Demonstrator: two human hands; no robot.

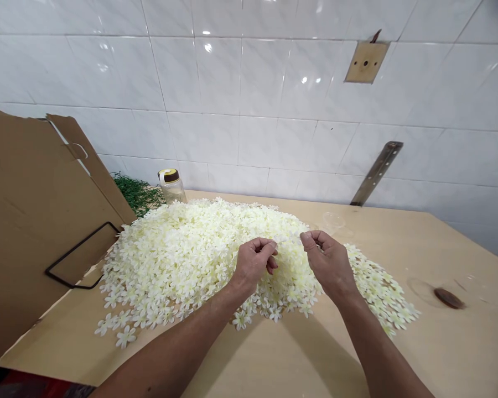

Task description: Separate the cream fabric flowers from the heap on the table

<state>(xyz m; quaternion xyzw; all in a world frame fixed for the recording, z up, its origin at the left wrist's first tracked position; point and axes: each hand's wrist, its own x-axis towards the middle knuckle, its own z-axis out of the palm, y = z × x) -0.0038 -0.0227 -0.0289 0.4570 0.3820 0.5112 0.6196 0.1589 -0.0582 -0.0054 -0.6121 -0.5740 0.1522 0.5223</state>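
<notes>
A large heap of white, yellow-centred artificial flower heads point(182, 243) lies across the table. Above its right part, my left hand point(255, 264) is closed in a pinch, palm side turned inward. A thin pale strand point(280, 241) shows at its fingertips; against the white petals its full length cannot be made out. Slightly apart, my right hand point(332, 264) pinches thumb against forefinger, with a small pale bit at the tips that looks like the same strand. Both hands are raised over the flowers, fingertips facing each other.
An upright cardboard box point(45, 221) with a black metal frame point(77, 284) walls the left side. Behind the heap stand a lidded clear bottle point(173, 188) and green plastic stems point(136, 193). A metal ruler point(377, 172) leans on the tiled wall; a brown oval piece point(449, 298) lies right.
</notes>
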